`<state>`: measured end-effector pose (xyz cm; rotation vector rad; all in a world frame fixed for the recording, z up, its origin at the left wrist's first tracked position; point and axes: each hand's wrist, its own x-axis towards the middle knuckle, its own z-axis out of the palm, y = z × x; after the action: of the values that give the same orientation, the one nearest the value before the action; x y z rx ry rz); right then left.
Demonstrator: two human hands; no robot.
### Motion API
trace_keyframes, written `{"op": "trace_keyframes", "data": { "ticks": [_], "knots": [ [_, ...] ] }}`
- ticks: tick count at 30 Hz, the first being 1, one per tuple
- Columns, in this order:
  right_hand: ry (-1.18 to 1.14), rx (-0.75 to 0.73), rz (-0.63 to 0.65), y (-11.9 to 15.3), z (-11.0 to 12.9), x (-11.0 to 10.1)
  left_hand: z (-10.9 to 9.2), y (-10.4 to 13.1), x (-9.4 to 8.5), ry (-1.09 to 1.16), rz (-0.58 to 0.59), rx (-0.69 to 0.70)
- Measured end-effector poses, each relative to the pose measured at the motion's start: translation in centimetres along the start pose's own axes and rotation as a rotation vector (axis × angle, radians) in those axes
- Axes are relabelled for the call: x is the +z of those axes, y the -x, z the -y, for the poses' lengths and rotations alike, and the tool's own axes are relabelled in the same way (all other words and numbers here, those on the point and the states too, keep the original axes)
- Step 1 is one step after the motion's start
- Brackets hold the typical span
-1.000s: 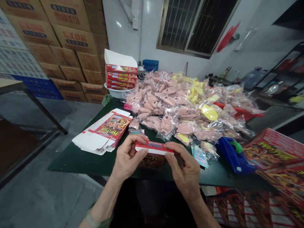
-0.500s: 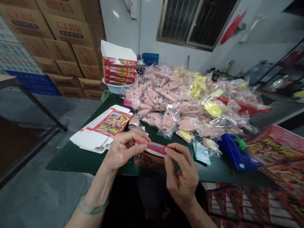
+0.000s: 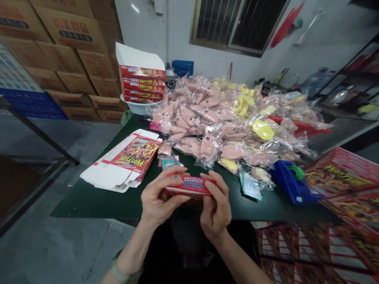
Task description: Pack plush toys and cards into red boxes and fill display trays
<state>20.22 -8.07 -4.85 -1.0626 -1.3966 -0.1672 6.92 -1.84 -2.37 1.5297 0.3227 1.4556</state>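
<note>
Between my two hands is a red printed cardboard box (image 3: 192,186), its narrow end turned up toward me at the table's front edge. My left hand (image 3: 161,195) grips its left side, thumb along the near edge and fingers over the top. On the right side, my right hand (image 3: 216,205) holds it with bent fingers against the end panel. Most of the box's printed face is hidden below the hands. Just behind it lie small printed cards (image 3: 169,162). To the left rests a stack of flattened red and white box blanks (image 3: 130,159).
Plastic-bagged pink and yellow pieces (image 3: 207,118) heap across the back of the green table (image 3: 89,201). A blue tape dispenser (image 3: 291,183), more cards (image 3: 250,185) and stacked red boxes (image 3: 343,177) are on the right. Packed boxes (image 3: 143,85) stand in a white basin at back left.
The box's end flap has gone from raised between my fingertips to folded down flat. Both hands have closed in around the box's sides. The view has shifted slightly.
</note>
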Motion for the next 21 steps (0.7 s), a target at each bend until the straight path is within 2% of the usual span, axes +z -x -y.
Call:
{"op": "trace_keyframes", "data": {
  "ticks": [4, 8, 11, 13, 14, 18, 20, 21],
  "knots": [
    [-0.074, 0.008, -0.007, -0.6, -0.4, 0.1, 0.1, 0.1, 0.1, -0.139, -0.069, 0.063],
    [-0.099, 0.039, 0.051, -1.5, 0.1, -0.5, 0.0, 0.2, 0.7, -0.303, -0.122, 0.156],
    [-0.018, 0.020, 0.151, -2.2, -0.1, -2.6, -0.6, 0.5, 1.8, -0.417, -0.287, 0.068],
    [0.133, 0.026, 0.131, -2.4, -1.2, -5.5, -0.9, 0.8, 2.3, -0.473, -0.400, -0.030],
    [0.240, 0.079, 0.071, -2.4, -2.0, -7.5, -0.8, 0.8, 2.5, -0.501, -0.435, -0.063],
    [0.676, 0.497, -0.268, -3.0, -6.2, -17.9, 0.0, 0.7, 2.5, -0.583, -0.489, -0.065],
    [0.765, 0.614, -0.309, -3.8, -8.5, -23.0, 0.3, 0.6, 2.6, -0.568, -0.480, -0.087],
    [0.784, 0.677, -0.285, -4.4, -9.5, -25.0, 0.3, 0.5, 2.7, -0.556, -0.474, -0.098]
  ]
}}
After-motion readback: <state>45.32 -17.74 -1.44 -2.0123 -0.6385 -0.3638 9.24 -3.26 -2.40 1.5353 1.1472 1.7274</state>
